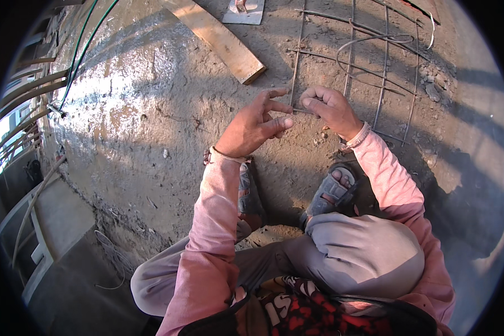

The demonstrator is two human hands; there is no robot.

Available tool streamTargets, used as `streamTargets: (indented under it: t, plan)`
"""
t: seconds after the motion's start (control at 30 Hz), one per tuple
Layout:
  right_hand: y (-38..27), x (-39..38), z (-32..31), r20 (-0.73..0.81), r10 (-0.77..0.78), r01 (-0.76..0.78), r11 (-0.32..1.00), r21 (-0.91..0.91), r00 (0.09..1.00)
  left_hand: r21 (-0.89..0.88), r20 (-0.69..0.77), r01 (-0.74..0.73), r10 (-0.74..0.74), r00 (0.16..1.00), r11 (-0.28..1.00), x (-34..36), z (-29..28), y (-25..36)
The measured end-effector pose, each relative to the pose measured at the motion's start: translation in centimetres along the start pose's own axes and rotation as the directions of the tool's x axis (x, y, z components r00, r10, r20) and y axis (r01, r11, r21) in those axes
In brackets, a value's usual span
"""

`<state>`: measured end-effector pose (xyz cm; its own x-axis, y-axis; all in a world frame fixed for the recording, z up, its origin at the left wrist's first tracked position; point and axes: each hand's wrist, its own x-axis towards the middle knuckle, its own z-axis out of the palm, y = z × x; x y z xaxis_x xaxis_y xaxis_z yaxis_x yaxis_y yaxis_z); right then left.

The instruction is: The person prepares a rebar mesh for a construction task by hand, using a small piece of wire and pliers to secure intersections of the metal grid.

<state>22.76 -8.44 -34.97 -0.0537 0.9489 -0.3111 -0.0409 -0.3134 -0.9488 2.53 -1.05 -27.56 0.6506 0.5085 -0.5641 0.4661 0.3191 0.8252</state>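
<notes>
My left hand (260, 120) is raised beside the near left corner of a steel rod grid (385, 78), its fingers bent and apart. Just right of it, my right hand (327, 112) is closed over the grid's near edge, fingertips pinched; whether they hold the rod or something small on it I cannot make out. A loose wire loop (369, 39) lies across the grid. Both wrists have bands, below which come pink sleeves.
A wooden plank (218, 42) lies beyond my left hand, near a metal trowel (241, 14). Green hoses or cables (81, 59) and bent rods (33, 89) line the left edge. My sandalled feet (330, 190) rest on rough ground below the grid.
</notes>
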Motion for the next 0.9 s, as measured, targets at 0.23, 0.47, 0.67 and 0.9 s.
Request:
streamTargets:
  t: [0.23,0.47,0.67,0.9]
  plan:
    - [0.5,-2.0,-1.3,-0.188,-0.127,0.112,0.990,-0.090,0.974,-0.017,0.103,0.018,-0.016,0.995,1.000,1.6,0.5,-1.0]
    - [2.1,-4.4,-0.3,-0.122,0.136,-0.088,0.937,0.337,0.983,-0.929,-0.054,-0.021,-0.078,0.996,0.371,4.8,2.6,-1.2]
    - [0.9,-6.1,1.9,-0.137,0.175,-0.046,0.761,0.647,0.975,-0.982,-0.097,-0.083,-0.071,0.993,0.172,6.3,5.6,-0.6]
    - [1.0,-7.1,1.6,-0.224,0.220,0.018,0.675,0.738,0.950,-0.976,-0.120,-0.119,0.004,0.993,0.184,7.2,7.7,-0.4]
